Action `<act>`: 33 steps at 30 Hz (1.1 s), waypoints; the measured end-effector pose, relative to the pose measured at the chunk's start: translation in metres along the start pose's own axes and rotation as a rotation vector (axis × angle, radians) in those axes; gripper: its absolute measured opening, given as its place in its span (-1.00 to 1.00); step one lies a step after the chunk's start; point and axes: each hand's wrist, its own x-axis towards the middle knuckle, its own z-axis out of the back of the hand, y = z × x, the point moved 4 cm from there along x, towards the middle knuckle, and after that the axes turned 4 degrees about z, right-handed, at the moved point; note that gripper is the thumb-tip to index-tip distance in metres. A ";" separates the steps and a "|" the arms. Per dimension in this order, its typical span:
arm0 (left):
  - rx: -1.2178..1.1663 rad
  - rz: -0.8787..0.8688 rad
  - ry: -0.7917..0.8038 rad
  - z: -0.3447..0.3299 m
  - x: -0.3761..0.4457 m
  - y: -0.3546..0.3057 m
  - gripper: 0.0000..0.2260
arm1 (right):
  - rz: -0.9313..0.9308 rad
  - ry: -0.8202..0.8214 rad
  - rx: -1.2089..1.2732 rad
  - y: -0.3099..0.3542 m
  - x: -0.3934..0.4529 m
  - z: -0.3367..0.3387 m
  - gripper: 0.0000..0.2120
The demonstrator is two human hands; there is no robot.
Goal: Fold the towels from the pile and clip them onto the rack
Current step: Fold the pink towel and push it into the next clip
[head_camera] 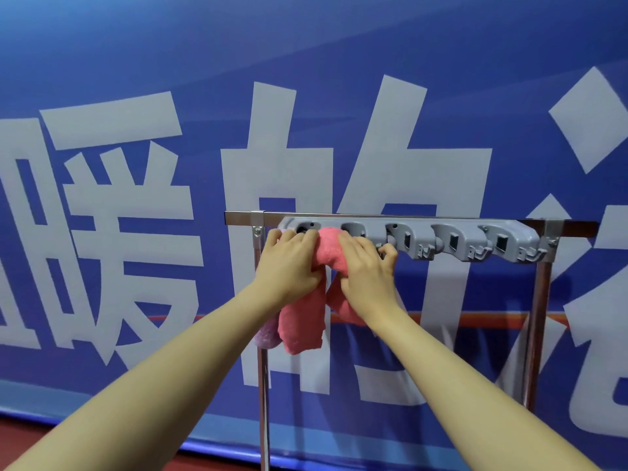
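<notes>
Both hands are up at the left end of the rack [441, 222], working a pink towel [328, 248] into the grey clip strip [452, 237] that hangs from the metal bar. The towel is folded into a narrow band and bent over at its middle, so that the thick fold can be pushed into a clip while the two ends hang down below the wrists.

The left hand [289, 263] has a closed grip on the left side of the fold, thumb under and fingers curled over the top, apparently to steady the cloth. The right hand [368, 266] pinches the right side in the same way, and its fingertips lie against the strip, probably to press the fold home. I cannot tell whether the clip has caught the towel yet, since the hands cover that spot.

Just behind the pink towel's left end hangs a pale purple towel [268, 334], mostly hidden, so the first clip seems taken. To the right several clips stand free. Behind everything is a blue banner [136, 62] with large white letters. The hanging ends and the left post [263, 385] crowd the hands a little.
</notes>
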 end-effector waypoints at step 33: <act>0.219 -0.189 0.104 0.007 -0.047 0.021 -0.55 | -0.388 0.318 0.416 0.033 -0.050 -0.007 0.04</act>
